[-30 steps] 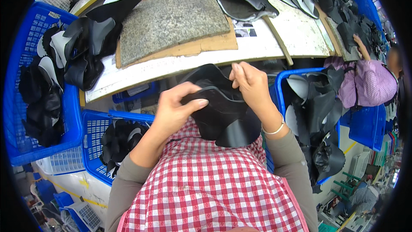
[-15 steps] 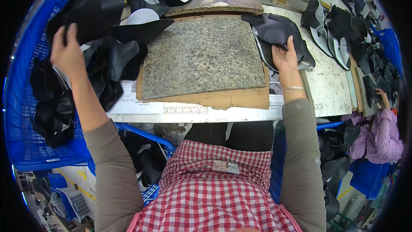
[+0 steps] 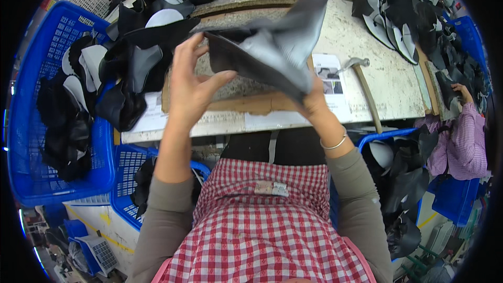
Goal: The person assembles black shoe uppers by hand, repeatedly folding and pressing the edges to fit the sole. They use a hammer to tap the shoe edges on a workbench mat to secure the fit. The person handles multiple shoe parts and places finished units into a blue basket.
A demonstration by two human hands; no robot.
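Over the stone slab (image 3: 230, 90) I hold a black leather shoe upper (image 3: 257, 65) with a pale grey lining, blurred by motion. My left hand (image 3: 193, 76) has its left edge, fingers at the upper corner and thumb along the lower edge. Closed on the lower right end is my right hand (image 3: 316, 102), its fingers partly hidden by the piece. Beneath the slab lies a sheet of brown cardboard (image 3: 246, 104).
A hammer (image 3: 367, 86) lies right of the slab beside a printed sheet (image 3: 332, 90). Black uppers (image 3: 144, 65) pile up at left, partly over a blue basket (image 3: 105, 167). More uppers (image 3: 390, 26) lie at far right, near a co-worker's hand (image 3: 462, 93).
My left hand has moved right from the left pile; my right hand has moved left from the slab's right side. The upper there is gone from its spot, where the hammer now shows.
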